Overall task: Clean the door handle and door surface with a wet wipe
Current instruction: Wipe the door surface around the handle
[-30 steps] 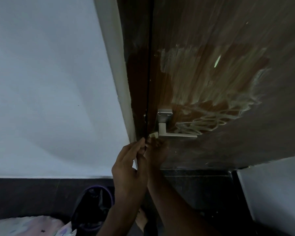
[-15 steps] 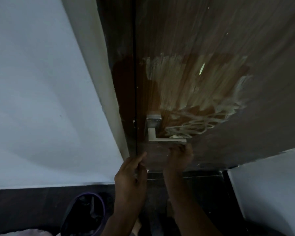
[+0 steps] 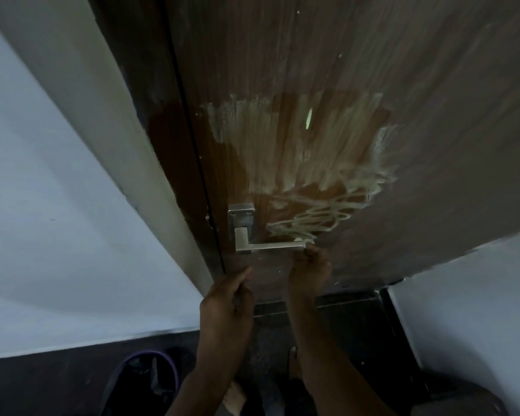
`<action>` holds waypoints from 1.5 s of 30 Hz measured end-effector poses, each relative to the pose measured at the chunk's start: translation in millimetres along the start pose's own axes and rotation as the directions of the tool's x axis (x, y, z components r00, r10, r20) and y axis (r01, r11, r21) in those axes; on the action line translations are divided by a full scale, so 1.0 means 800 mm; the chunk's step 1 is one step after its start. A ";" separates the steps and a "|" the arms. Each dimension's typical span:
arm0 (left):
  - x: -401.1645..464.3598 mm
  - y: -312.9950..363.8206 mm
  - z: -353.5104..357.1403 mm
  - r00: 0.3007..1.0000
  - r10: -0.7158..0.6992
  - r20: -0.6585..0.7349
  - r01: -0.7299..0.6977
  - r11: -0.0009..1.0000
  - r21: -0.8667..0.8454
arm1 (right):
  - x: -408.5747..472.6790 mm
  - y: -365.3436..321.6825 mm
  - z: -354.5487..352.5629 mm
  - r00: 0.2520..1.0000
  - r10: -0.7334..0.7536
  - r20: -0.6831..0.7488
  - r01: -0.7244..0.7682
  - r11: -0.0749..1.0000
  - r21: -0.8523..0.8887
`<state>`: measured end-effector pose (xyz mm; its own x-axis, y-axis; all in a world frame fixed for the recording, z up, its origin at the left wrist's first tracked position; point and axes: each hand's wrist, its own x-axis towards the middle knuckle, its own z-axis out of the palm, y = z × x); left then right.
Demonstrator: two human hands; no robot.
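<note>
A brown wooden door (image 3: 373,70) fills the upper view, with pale streaky smears (image 3: 300,151) above and to the right of a silver lever handle (image 3: 267,246). My right hand (image 3: 309,271) is curled up against the free tip of the lever. A small white bit of the wet wipe (image 3: 309,242) shows between its fingers and the metal; the rest of the wipe is hidden. My left hand (image 3: 225,298) hangs below the handle near the door's edge, fingers loosely pointing up, with nothing seen in it.
A white door frame (image 3: 111,139) and white wall (image 3: 42,205) stand to the left. Another white wall (image 3: 469,295) is at the lower right. A purple-rimmed bin with a black bag (image 3: 144,382) sits on the dark floor at the lower left. My foot (image 3: 234,400) shows below.
My right hand has slid rightward along the lever from its base to its tip. My left hand has parted from it and dropped a little lower.
</note>
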<state>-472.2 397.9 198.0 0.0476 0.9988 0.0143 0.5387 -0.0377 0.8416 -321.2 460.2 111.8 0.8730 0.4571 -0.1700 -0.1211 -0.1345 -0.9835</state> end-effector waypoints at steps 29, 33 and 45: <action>-0.003 0.034 0.066 0.992 -0.118 -0.040 0.116 0.993 -0.037 | 0.007 -0.077 -0.014 0.764 0.342 0.547 -0.374 0.926 -0.056; -0.004 0.033 0.065 0.990 -0.110 -0.088 0.105 0.993 -0.055 | 0.013 -0.085 -0.023 0.716 0.403 0.570 -0.538 0.839 0.082; -0.001 0.048 0.053 0.995 -0.043 -0.088 0.030 0.990 -0.140 | 0.015 -0.093 -0.016 0.374 0.448 0.812 -0.810 0.584 0.051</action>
<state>-415.5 393.9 207.5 -0.0493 0.9985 0.0255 0.4171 -0.0026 0.9088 -295.5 464.2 183.6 -0.1108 0.8246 -0.5547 -0.8022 -0.4037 -0.4399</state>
